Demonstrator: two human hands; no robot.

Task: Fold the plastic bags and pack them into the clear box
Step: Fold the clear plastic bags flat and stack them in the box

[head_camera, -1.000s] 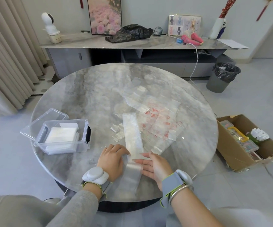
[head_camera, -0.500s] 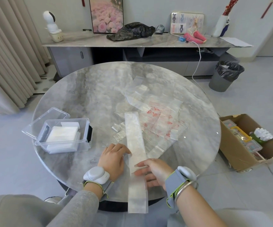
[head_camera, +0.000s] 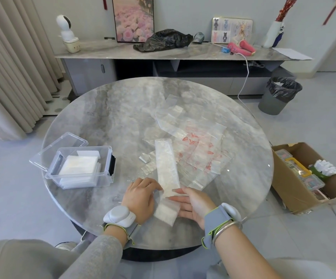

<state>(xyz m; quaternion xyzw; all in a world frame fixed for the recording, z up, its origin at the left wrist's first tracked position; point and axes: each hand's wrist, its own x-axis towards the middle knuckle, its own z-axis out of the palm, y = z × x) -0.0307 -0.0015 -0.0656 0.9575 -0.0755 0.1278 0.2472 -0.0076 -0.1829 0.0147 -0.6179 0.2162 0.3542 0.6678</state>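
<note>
The folded bag [head_camera: 166,164] lies on the surface [head_camera: 112,121], right of the clear box [head_camera: 78,179]. The right hand [head_camera: 191,202] presses flat across it; the left hand [head_camera: 141,196] touches its edge, grip unclear. Line up the edges when folding the near end.

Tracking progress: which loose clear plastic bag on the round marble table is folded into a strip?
The long whitish folded bag touched by the left hand and right hand; the other bags lie flat, some red-printed.

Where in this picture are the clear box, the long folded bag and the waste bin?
clear box [head_camera: 103,178]: head view, its front wall.
long folded bag [head_camera: 167,168]: head view, middle of the strip.
waste bin [head_camera: 271,104]: head view, its grey side.
</note>
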